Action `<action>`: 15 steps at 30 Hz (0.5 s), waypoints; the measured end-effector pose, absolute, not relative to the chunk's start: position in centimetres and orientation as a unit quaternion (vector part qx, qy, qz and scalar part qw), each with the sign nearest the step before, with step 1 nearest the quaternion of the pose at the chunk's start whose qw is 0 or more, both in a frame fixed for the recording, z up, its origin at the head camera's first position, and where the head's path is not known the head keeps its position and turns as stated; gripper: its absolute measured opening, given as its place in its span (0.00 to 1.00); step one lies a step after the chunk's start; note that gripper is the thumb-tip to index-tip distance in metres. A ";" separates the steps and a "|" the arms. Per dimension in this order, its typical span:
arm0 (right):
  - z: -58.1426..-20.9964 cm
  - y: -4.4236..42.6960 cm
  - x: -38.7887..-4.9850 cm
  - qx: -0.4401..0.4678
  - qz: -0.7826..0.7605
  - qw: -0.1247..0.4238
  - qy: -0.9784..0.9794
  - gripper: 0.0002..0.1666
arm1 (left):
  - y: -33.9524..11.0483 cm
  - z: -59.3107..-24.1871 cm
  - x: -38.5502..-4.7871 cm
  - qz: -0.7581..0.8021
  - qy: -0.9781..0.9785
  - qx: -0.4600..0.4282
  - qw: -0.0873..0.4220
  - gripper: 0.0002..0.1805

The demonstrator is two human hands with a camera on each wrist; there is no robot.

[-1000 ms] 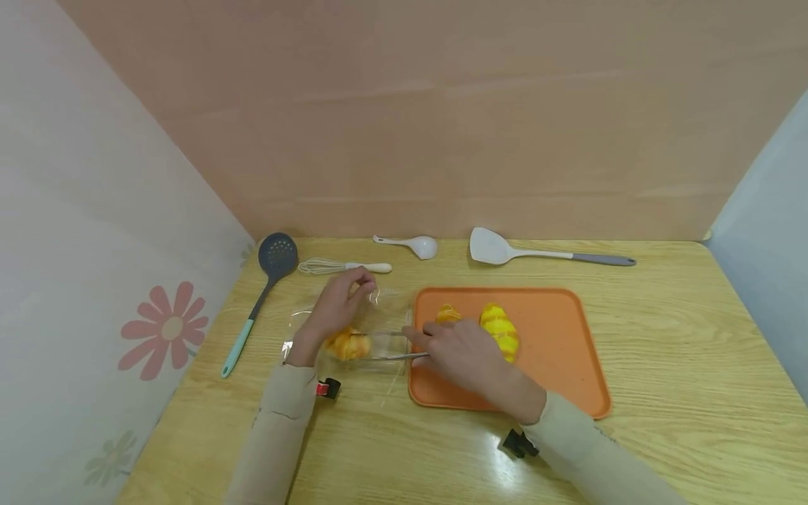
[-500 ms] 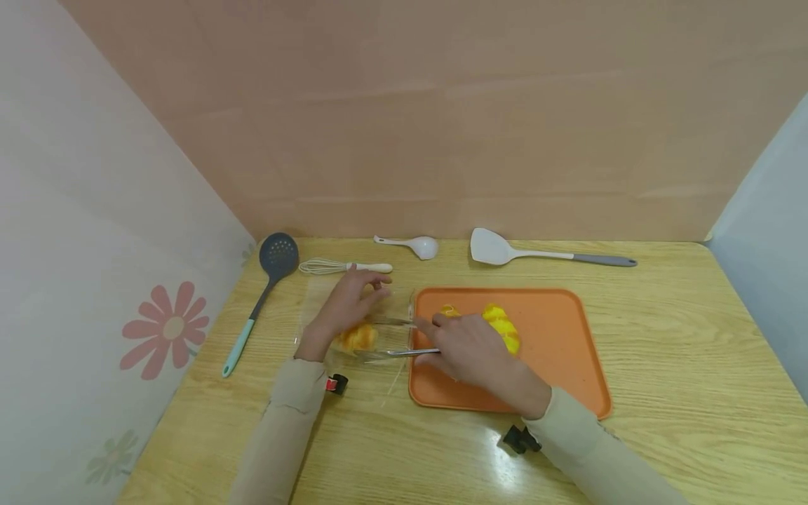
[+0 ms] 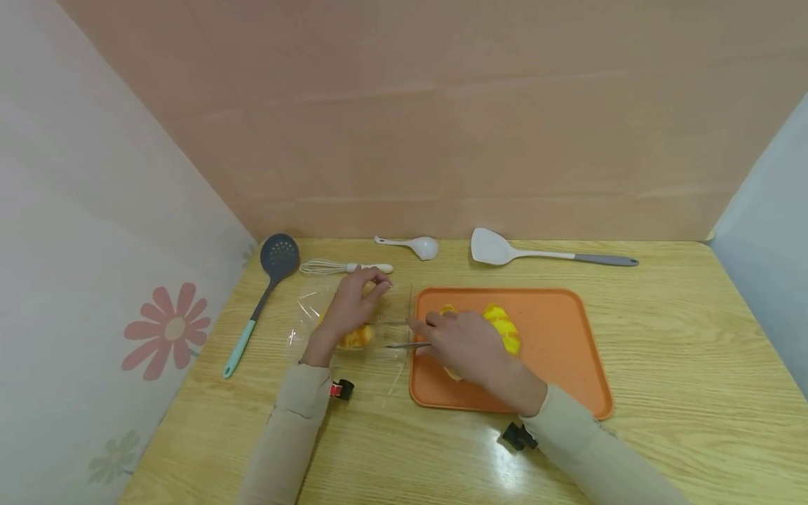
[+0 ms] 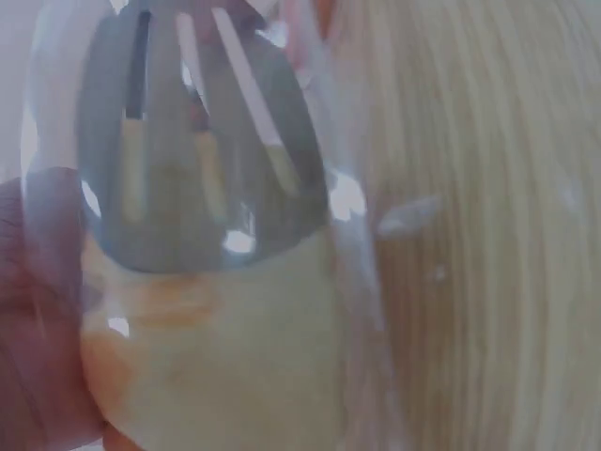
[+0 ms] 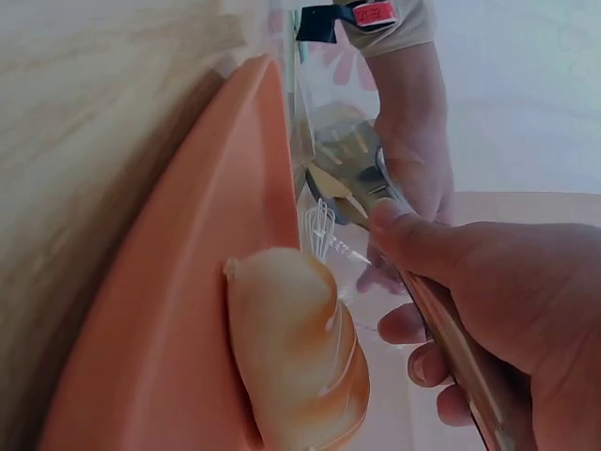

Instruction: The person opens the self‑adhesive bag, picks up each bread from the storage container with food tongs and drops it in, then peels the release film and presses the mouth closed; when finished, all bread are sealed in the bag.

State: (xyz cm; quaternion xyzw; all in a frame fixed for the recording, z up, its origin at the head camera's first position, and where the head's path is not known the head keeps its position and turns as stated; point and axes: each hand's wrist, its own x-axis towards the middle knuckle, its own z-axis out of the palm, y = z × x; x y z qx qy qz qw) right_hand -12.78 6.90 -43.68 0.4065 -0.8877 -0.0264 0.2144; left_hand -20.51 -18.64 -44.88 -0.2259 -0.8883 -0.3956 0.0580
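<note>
So the bread roll point(image 3: 357, 338) is inside the clear bag point(image 3: 394, 306), just left of the orange tray point(image 3: 555, 351). Can't tell if it's the only one in there. Compared with half a second ago, the metal tongs point(image 4: 169, 174) have slid back toward the tray, tips now short of the roll in the head view, so I'd guess it's been let go in the bag. Left hand point(image 3: 347, 306), left of the tray, seems to be pinching the bag; right hand point(image 3: 463, 347), over the tray, has its fingers wrapped round the tongs. There's striped yellow bread point(image 3: 503, 328) on the tray, plus more bread point(image 3: 449, 308) half hidden by that hand. Whisk point(image 3: 328, 266) and skimmer point(image 3: 280, 256) are off left of the tray, spatula point(image 3: 491, 247) behind it.
</note>
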 end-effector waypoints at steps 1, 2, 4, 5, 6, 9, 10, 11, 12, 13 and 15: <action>-43.7 7.0 -12.9 0.409 -0.030 0.223 -0.885 0.31 | -18.5 -44.8 -20.5 -0.397 -0.886 -0.231 0.065 0.04; -43.7 7.0 -13.0 0.411 -0.029 0.229 -0.882 0.32 | -18.4 -44.7 -20.4 -0.400 -0.883 -0.236 0.071 0.04; -43.8 6.8 -13.2 0.415 -0.020 0.236 -0.878 0.31 | -17.9 -44.5 -20.1 -0.409 -0.874 -0.252 0.079 0.04; -43.8 6.7 -13.2 0.416 -0.010 0.236 -0.878 0.29 | -17.7 -44.3 -19.9 -0.414 -0.868 -0.261 0.082 0.04; -43.8 6.6 -13.3 0.418 -0.002 0.233 -0.878 0.28 | -17.5 -44.3 -19.8 -0.421 -0.862 -0.270 0.086 0.05; -43.8 6.2 -13.3 0.418 0.014 0.213 -0.883 0.26 | -16.9 -44.2 -19.5 -0.432 -0.848 -0.292 0.096 0.06; -43.8 6.2 -13.3 0.416 0.014 0.206 -0.886 0.25 | -16.8 -44.3 -19.5 -0.432 -0.846 -0.295 0.101 0.06; -43.8 6.1 -13.3 0.415 0.014 0.199 -0.887 0.25 | -16.8 -44.3 -19.5 -0.428 -0.848 -0.295 0.106 0.06; -43.8 6.2 -13.3 0.415 0.010 0.194 -0.889 0.25 | -16.8 -44.4 -19.5 -0.424 -0.850 -0.292 0.110 0.06; -43.8 6.3 -13.2 0.415 0.007 0.191 -0.889 0.26 | -16.8 -44.5 -19.5 -0.420 -0.854 -0.286 0.113 0.06; -43.8 6.4 -13.2 0.419 0.003 0.192 -0.888 0.27 | -17.0 -44.7 -19.5 -0.408 -0.864 -0.271 0.115 0.05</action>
